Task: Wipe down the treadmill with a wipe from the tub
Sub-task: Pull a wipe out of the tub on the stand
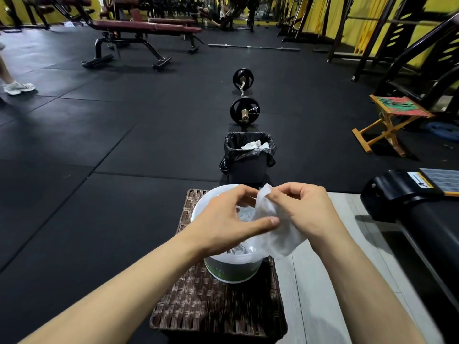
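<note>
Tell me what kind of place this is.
A gym, most likely a weights area: a loaded barbell lies on black rubber flooring, a padded weight bench stands behind, and a treadmill sits at right.

The white round plastic tub (pixel 233 266) stands on the brown woven wicker surface (pixel 213 306), with the black bag-lined waste bin (pixel 248 162) on the floor just beyond it, the black-plated steel barbell (pixel 244 95) farther behind, and the black treadmill (pixel 422 219) to the right.
</note>
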The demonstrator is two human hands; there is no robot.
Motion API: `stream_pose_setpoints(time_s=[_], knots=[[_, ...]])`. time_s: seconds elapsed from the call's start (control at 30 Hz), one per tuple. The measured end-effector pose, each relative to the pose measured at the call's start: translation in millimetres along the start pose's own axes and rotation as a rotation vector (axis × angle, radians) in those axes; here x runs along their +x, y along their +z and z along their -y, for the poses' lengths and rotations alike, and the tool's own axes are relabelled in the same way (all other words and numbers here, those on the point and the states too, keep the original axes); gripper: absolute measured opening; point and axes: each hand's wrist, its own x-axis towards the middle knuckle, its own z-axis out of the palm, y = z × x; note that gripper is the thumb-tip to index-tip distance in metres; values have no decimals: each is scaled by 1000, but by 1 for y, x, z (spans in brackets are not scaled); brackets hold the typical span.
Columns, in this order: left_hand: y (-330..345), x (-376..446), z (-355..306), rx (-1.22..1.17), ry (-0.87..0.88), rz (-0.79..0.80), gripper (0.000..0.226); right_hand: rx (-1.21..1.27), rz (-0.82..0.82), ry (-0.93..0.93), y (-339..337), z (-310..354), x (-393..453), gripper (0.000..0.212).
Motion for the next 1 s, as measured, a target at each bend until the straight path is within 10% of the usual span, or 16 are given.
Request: stream_pose_setpoints(time_s=[0.1, 0.37, 0.83, 1.0], knots=[[3, 4, 3, -50, 60, -61, 17, 28, 0, 0, -1, 2, -3, 15], [-12, 3, 11, -199, -71, -79, 20, -47, 348, 131, -33, 3, -4, 8], [-14, 11, 13, -260, -251, -304, 23, 216, 474, 177, -29, -1, -3, 63], [-17, 14, 9, -426, -383, -332, 26, 273, 391, 252, -25, -5, 0, 33]])
